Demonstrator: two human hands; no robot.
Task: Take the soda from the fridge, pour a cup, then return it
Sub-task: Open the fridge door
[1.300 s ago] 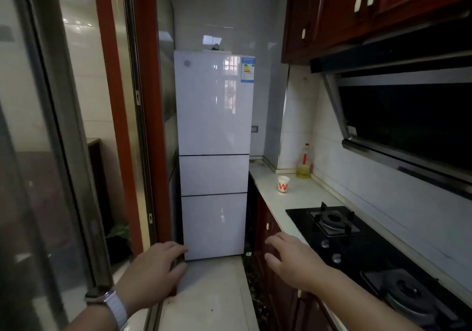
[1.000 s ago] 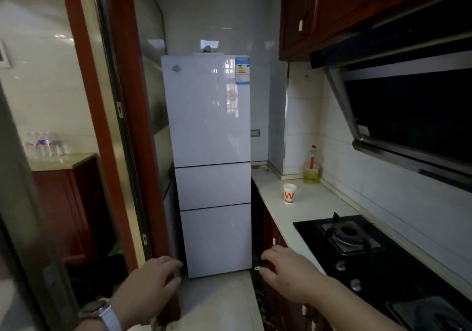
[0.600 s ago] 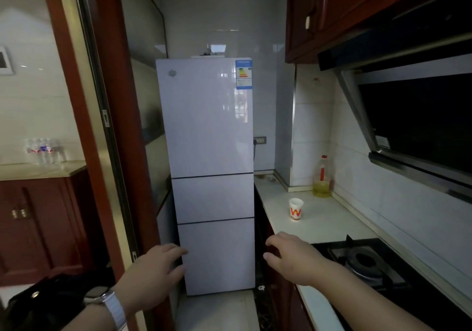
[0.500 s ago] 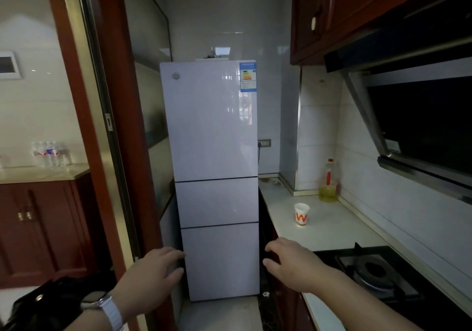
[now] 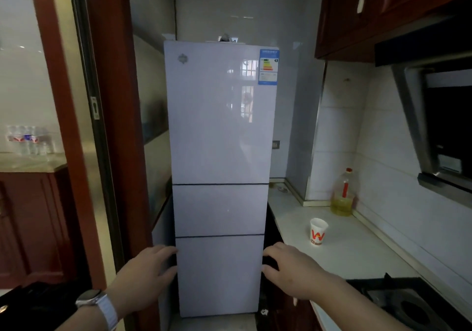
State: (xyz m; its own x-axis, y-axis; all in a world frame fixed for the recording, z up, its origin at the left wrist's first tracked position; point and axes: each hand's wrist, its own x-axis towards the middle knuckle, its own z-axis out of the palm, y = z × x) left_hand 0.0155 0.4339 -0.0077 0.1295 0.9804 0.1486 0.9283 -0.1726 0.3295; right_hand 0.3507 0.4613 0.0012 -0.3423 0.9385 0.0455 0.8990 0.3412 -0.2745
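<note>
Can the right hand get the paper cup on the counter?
Probably yes. The right hand is empty and open, and the cup stands alone on the counter just beyond it, with nothing between them.

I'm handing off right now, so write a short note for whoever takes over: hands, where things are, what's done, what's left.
Left hand and right hand: both open, empty, raised in front of the fridge.
Fridge: all three doors shut; soda not visible.
Paper cup: upright on the counter, right of the fridge, near the oil bottle.
Done: nothing yet.
Left: open the fridge, take the soda, pour a cup, return it.
</note>
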